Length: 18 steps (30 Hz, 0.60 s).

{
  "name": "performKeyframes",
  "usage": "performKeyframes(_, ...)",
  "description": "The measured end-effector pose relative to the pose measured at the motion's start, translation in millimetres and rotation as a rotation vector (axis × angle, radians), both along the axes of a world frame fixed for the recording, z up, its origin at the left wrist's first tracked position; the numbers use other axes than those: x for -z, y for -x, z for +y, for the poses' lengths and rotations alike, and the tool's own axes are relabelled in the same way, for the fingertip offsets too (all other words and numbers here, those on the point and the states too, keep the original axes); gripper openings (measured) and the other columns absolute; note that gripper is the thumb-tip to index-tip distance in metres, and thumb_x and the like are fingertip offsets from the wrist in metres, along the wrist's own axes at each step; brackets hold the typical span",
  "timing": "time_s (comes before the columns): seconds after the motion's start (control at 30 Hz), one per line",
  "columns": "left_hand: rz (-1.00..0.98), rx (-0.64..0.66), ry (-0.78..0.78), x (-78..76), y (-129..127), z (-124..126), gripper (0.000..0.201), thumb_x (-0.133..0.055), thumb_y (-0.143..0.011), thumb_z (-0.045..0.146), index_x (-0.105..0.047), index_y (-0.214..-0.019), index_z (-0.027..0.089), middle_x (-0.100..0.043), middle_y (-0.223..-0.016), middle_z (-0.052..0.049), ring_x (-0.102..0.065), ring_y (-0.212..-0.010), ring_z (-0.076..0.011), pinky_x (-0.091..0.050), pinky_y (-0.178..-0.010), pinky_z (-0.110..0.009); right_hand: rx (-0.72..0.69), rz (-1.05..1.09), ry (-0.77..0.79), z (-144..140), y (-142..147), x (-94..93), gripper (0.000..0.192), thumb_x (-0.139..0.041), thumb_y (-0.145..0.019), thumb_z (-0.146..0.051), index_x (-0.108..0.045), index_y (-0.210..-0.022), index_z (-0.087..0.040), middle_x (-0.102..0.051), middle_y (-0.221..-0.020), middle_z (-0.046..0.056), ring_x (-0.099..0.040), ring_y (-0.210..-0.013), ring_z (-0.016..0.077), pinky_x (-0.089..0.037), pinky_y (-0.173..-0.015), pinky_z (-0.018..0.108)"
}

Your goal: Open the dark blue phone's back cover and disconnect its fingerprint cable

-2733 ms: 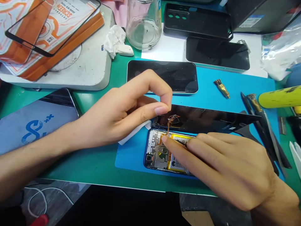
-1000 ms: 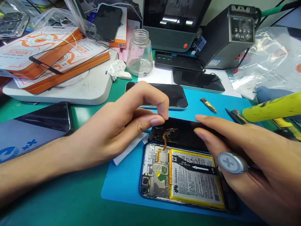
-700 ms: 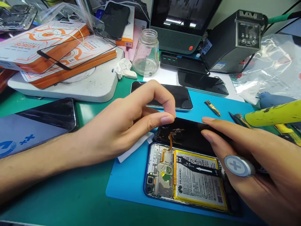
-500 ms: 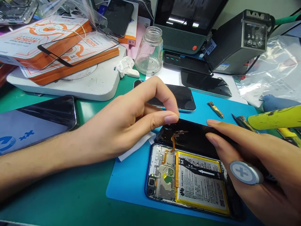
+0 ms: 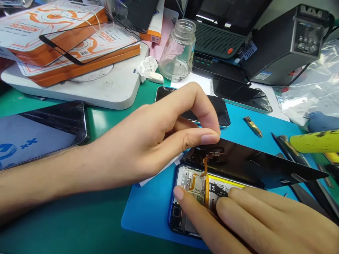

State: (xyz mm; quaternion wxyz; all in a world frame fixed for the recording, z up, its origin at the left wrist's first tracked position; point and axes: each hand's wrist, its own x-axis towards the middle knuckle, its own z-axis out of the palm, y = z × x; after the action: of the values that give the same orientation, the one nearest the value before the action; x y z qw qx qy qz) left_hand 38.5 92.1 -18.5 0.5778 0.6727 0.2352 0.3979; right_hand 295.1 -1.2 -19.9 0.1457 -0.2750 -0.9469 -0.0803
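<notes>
the left hand reaches in from the left, thumb and forefinger pinched together on the top corner of the back cover, holding that black panel tilted up off the phone. the cover's far end runs right and rests low near the tools. an orange flex cable still joins the cover's underside to the phone's board.

the right hand comes in from the lower right and lies flat across the open phone, fingers extended and held close together, gripping nothing; the forefinger tip presses on the board beside the flex cable's lower end. under the fingers a strip of the yellow battery shows. the phone lies face down on the blue mat, which sits on the green table. a white wipe pokes out from beneath the left palm.

just behind the left hand a second phone lies screen up on the mat, partly hidden by the fingers. right of it lie a small brush and, farther right, a yellow handle above dark pry tools. at the back stand a glass jar, a grey unit and two more dark phones. far left sit a white heating pad bearing orange boxes, and a dark tablet.
</notes>
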Motion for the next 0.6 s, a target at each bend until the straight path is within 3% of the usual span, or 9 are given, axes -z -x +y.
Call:
performKeyframes(0.1, 0.007, 0.002, 0.014, -1.2, -0.2, -0.8, 0.016, -0.066, -0.116, 0.010, -0.058, -0.107, 0.021, -0.065, -0.100, 0.012, -0.067, -0.080, 0.0040, -0.052, -0.073, -0.004, 0.031, -0.020, 0.006, 3.7, 0.4, 3.1, 0.031, -0.069, -0.114, -0.055, -0.088, -0.132, -0.037, -0.072, -0.077, 0.003, -0.072, -0.074, 0.0234, -0.067, -0.066, 0.032)
performKeyframes(0.23, -0.002, 0.008, 0.003, -3.5, 0.7, -1.5, 0.015, -0.068, -0.116, 0.011, -0.059, -0.107, 0.020, -0.064, -0.102, 0.012, -0.067, -0.083, 0.0052, -0.053, -0.075, -0.003, 0.048, -0.028, 0.030, 4.3, 3.0, 4.3, 0.038, -0.065, -0.116, -0.062, -0.087, -0.128, -0.034, -0.067, -0.073, 0.004, -0.067, -0.071, 0.0224, -0.062, -0.063, 0.031)
performKeyframes(0.33, -0.002, 0.010, -0.007, -4.4, 1.8, -2.5, 0.016, -0.067, -0.117, 0.011, -0.059, -0.106, 0.020, -0.064, -0.102, 0.012, -0.067, -0.084, 0.0048, -0.053, -0.076, -0.004, 0.048, -0.028, 0.052, 3.9, 3.8, 1.6, 0.032, -0.064, -0.118, -0.056, -0.085, -0.125, -0.032, -0.067, -0.074, 0.003, -0.065, -0.070, 0.0209, -0.056, -0.060, 0.031)
performKeyframes(0.43, 0.034, -0.005, -0.066, -3.8, 2.7, -2.5, 0.016, -0.066, -0.118, 0.012, -0.058, -0.107, 0.020, -0.066, -0.106, 0.009, -0.068, -0.082, 0.0025, -0.054, -0.074, -0.009, 0.025, -0.010, 0.096, 4.4, 5.4, -4.2, 0.024, -0.057, -0.122, -0.036, -0.080, -0.120, -0.029, -0.068, -0.078, 0.001, -0.061, -0.068, 0.0182, -0.048, -0.059, 0.034)
performKeyframes(0.53, 0.086, -0.020, -0.118, -2.7, 3.2, -1.5, 0.014, -0.065, -0.119, 0.014, -0.058, -0.110, 0.022, -0.069, -0.110, 0.008, -0.070, -0.083, -0.0008, -0.054, -0.072, -0.013, 0.011, -0.004, 0.149, 6.9, 9.7, -11.6, 0.031, -0.042, -0.123, -0.015, -0.069, -0.113, -0.026, -0.061, -0.075, -0.004, -0.054, -0.064, 0.0162, -0.041, -0.060, 0.038)
performKeyframes(0.6, 0.096, -0.010, -0.100, -2.4, 3.6, -0.8, 0.012, -0.065, -0.119, 0.018, -0.058, -0.111, 0.024, -0.071, -0.110, 0.008, -0.070, -0.080, -0.0021, -0.054, -0.070, -0.015, 0.023, -0.028, 0.168, 10.3, 13.6, -16.3, 0.033, -0.036, -0.125, -0.015, -0.059, -0.105, -0.027, -0.054, -0.071, -0.006, -0.051, -0.062, 0.0152, -0.038, -0.059, 0.039)
